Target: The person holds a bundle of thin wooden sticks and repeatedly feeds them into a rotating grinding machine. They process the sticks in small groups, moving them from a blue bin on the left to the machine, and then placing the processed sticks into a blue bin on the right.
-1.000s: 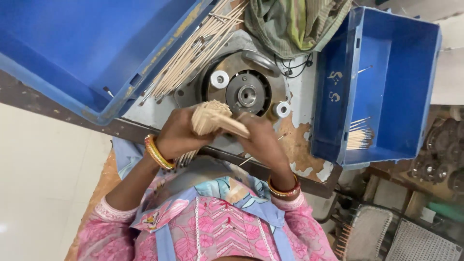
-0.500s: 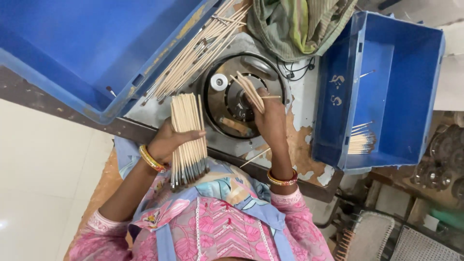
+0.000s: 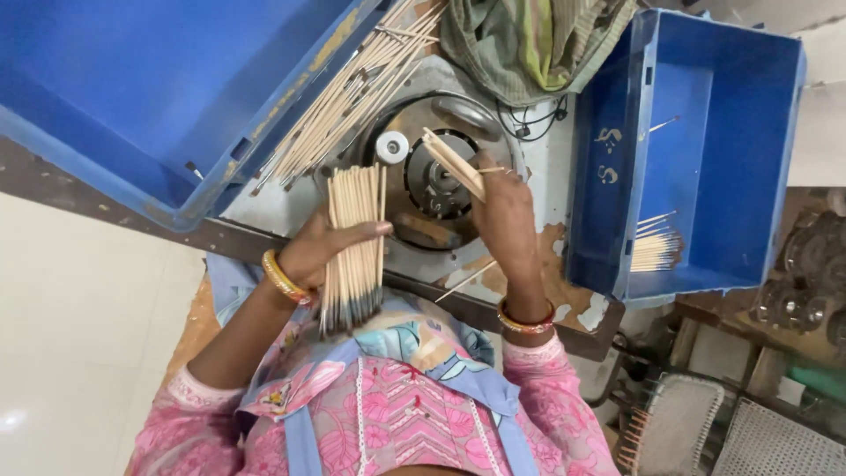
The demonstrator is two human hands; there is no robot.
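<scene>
Left hand (image 3: 322,251): closed around a thick bundle of sticks (image 3: 354,242), thumb laid across the front; the bundle stands nearly upright, dark ends down at the person's lap, pale ends up beside the machine.
Right hand (image 3: 504,216): fingers pinched on a few sticks (image 3: 454,163), held slanting over the round machine head (image 3: 432,176).
Change from a second ago: both hands were then together on one bundle in front of the disc; now they are apart, the big bundle on the left, the small pick on the right.
Change from half a second ago: little; the left bundle stays upright, the right hand sits at the same spot with its few sticks a touch higher over the disc.
White roller (image 3: 392,147): on the disc's upper left edge, just beside the bundle's top.
Loose sticks (image 3: 348,101): a slanting heap along the rim of the large blue crate (image 3: 132,106).
Small blue crate (image 3: 731,150): to the right, a few sticks in its lower corner.
Cloth (image 3: 529,44): striped green, bunched above the machine.
Bangles: on both wrists.
</scene>
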